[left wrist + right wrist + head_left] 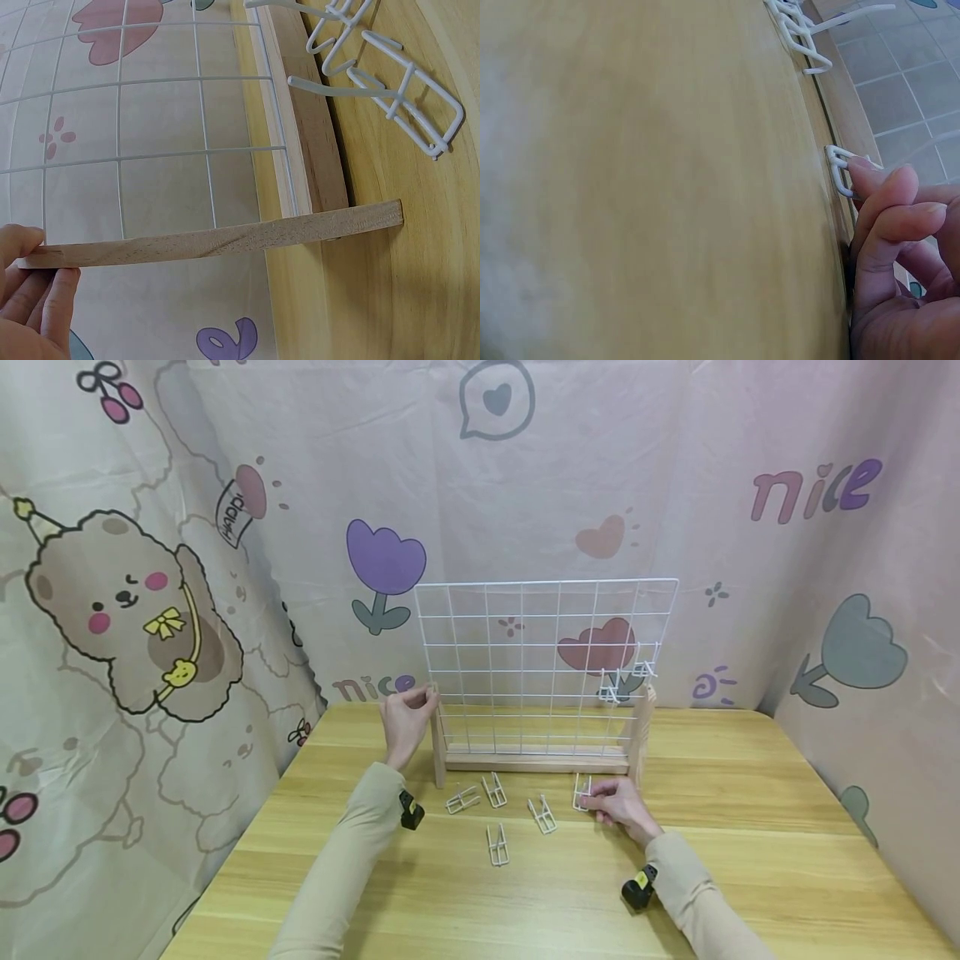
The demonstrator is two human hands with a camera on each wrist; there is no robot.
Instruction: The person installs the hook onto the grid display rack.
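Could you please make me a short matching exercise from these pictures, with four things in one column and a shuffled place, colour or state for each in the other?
Things
1. Left grip
2. Right grip
3. Wire grid
4. Table

Descriptions
A. Holding a white hook
B. Yellowish, with a wood grain
C. Pinching the upper end of a wooden post
D. White, standing between two posts

Right pairs: 1-C, 2-A, 3-D, 4-B
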